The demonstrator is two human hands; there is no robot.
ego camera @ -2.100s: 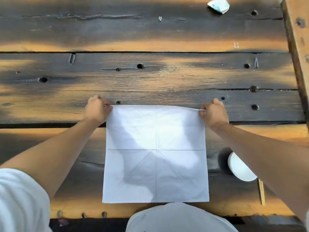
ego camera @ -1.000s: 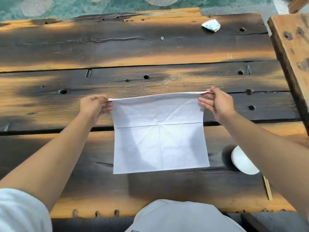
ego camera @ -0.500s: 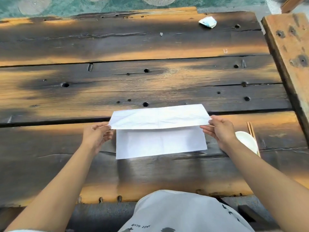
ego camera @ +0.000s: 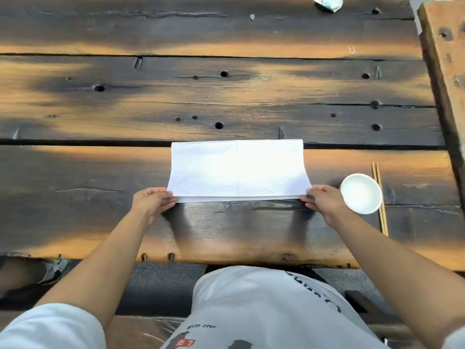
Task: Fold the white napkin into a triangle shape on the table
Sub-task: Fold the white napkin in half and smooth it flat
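The white napkin [ego camera: 237, 170] lies on the dark wooden table [ego camera: 226, 96], folded in half into a wide rectangle with the fold at the far side. Its top layer's near edge sits just short of the bottom layer's edge. My left hand [ego camera: 152, 204] pinches the near left corner, and my right hand [ego camera: 323, 201] pinches the near right corner. Both hands rest low at the table surface.
A small white bowl [ego camera: 361, 193] stands just right of my right hand, with wooden chopsticks [ego camera: 379, 197] beside it. A crumpled wrapper [ego camera: 327, 3] lies at the far right. A raised wooden beam [ego camera: 445, 71] runs along the right. The table's near edge is close to my body.
My hands carried the napkin's far edge up and back toward me, folding it in half. The top layer now lies flat with its corners held at the near edge.
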